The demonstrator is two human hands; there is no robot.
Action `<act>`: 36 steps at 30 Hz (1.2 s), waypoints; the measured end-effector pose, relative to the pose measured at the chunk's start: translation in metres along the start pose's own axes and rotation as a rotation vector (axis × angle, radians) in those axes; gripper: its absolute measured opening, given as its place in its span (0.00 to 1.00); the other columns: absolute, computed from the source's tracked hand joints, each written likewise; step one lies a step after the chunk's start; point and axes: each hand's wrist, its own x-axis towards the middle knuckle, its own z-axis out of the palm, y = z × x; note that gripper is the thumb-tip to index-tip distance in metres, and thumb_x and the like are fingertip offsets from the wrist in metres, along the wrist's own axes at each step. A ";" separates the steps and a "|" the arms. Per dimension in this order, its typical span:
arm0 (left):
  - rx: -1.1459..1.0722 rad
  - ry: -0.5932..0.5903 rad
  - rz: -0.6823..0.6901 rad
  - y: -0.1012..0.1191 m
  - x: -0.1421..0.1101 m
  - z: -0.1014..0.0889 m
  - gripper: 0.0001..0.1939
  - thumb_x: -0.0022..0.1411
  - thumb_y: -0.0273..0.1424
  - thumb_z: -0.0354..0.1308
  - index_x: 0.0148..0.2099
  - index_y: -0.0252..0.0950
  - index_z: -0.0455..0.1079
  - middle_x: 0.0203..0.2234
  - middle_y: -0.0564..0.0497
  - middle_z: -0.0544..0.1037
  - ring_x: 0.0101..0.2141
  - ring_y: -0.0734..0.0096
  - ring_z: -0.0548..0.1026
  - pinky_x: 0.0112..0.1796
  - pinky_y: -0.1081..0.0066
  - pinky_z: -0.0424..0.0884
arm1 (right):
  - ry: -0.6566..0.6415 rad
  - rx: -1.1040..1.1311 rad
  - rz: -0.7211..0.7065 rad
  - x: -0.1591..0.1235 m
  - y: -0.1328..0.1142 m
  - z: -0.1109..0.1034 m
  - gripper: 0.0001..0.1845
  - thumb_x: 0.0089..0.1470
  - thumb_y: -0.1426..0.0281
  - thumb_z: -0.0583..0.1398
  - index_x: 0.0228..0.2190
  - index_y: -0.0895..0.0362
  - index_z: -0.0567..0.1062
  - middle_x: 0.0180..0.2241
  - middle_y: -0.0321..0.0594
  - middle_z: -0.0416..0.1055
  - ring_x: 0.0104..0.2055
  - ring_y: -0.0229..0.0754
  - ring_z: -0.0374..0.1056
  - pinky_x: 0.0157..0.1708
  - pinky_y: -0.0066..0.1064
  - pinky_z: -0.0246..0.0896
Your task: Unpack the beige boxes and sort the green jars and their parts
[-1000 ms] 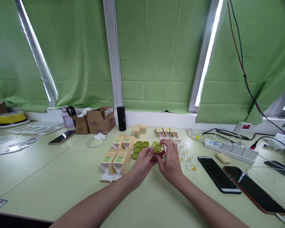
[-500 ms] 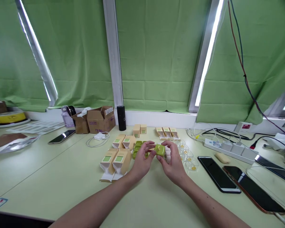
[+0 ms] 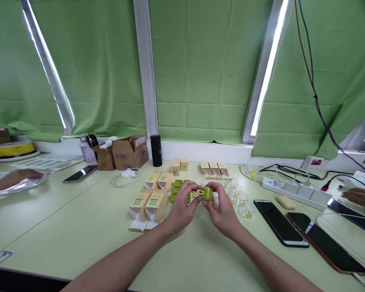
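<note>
Both hands meet over the middle of the table. My right hand (image 3: 222, 209) pinches a small glossy green case (image 3: 207, 194) between thumb and fingers. From its left side sticks a cream-coloured loop with a small patterned tag (image 3: 195, 194), held at the fingertips of my left hand (image 3: 182, 207). More green cases (image 3: 177, 189) sit just beyond my left hand, partly covered by it. Several clear plastic cups (image 3: 246, 209) with yellow bits inside stand to the right of my right hand. White rounded pieces (image 3: 215, 199) show partly behind the right fingers.
Open tan cartons (image 3: 153, 205) stand on the left, closed ones (image 3: 175, 165) and flatter ones (image 3: 213, 170) behind. Phones (image 3: 280, 223) and a power strip (image 3: 295, 188) lie at right. Other people's hands (image 3: 24, 175) are at both table sides.
The green case has turned in my fingers, so its side and the cream loop and tag now show. Another person's hand has appeared at far right; the one at left has shifted.
</note>
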 end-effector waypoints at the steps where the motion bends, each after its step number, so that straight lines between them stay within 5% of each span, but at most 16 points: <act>1: 0.003 0.005 0.007 0.000 0.000 0.000 0.07 0.68 0.29 0.59 0.48 0.40 0.74 0.46 0.46 0.73 0.50 0.61 0.73 0.51 0.62 0.71 | -0.005 0.000 -0.007 0.000 0.000 0.000 0.19 0.58 0.72 0.60 0.50 0.50 0.64 0.48 0.43 0.69 0.50 0.49 0.69 0.50 0.44 0.68; 19: 0.120 0.041 0.079 0.001 -0.002 -0.002 0.04 0.69 0.31 0.58 0.45 0.39 0.72 0.40 0.46 0.78 0.42 0.62 0.76 0.44 0.64 0.73 | -0.034 -0.055 -0.102 0.000 -0.002 -0.001 0.21 0.58 0.74 0.59 0.52 0.50 0.64 0.50 0.44 0.67 0.52 0.50 0.67 0.52 0.46 0.68; 36: -0.056 0.060 -0.119 -0.008 -0.002 -0.001 0.05 0.63 0.33 0.63 0.37 0.37 0.74 0.31 0.50 0.79 0.34 0.67 0.77 0.37 0.68 0.72 | -0.064 -0.086 -0.126 -0.001 -0.005 -0.003 0.22 0.57 0.73 0.59 0.52 0.50 0.66 0.49 0.44 0.70 0.51 0.51 0.70 0.49 0.45 0.70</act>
